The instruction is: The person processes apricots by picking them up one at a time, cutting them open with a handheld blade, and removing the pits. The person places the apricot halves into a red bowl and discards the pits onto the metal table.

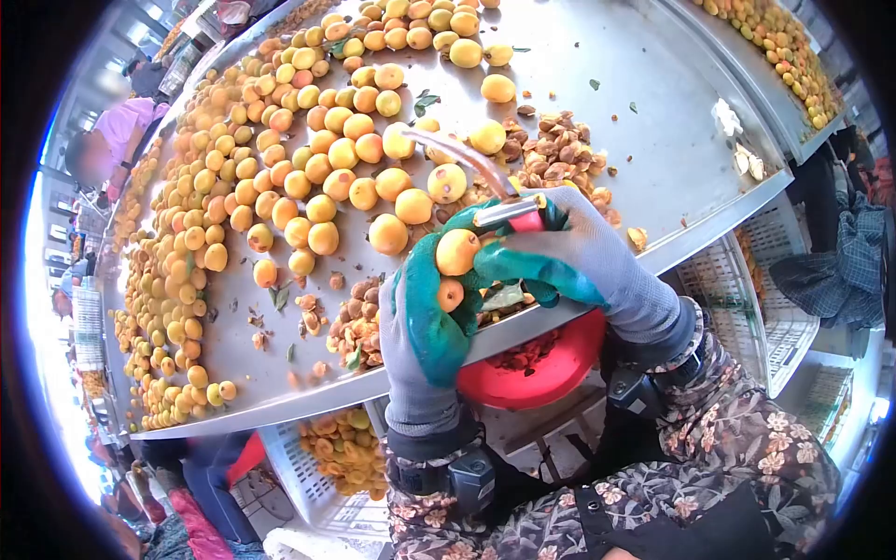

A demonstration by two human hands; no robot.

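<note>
My left hand [425,308], in a grey and green coated glove, is closed around a yellow-orange apricot [457,252]. A second, smaller apricot [450,295] shows lower down against the same palm. Close beside it, my right hand [565,247] in a matching glove grips a curved metal tool [509,211] with a red handle end. The tool's bent tip points up and left over the table. Just beyond my hands lies a heap of brown apricot pits [560,154], and another pit pile [362,322] sits left of my left hand.
Many whole apricots [322,168] cover the left and far parts of the metal table [644,103]. Below its raised front edge is a red basin [541,369] with dark scraps. A white crate [322,495] holds halved apricots. Another person [117,140] stands at the far left.
</note>
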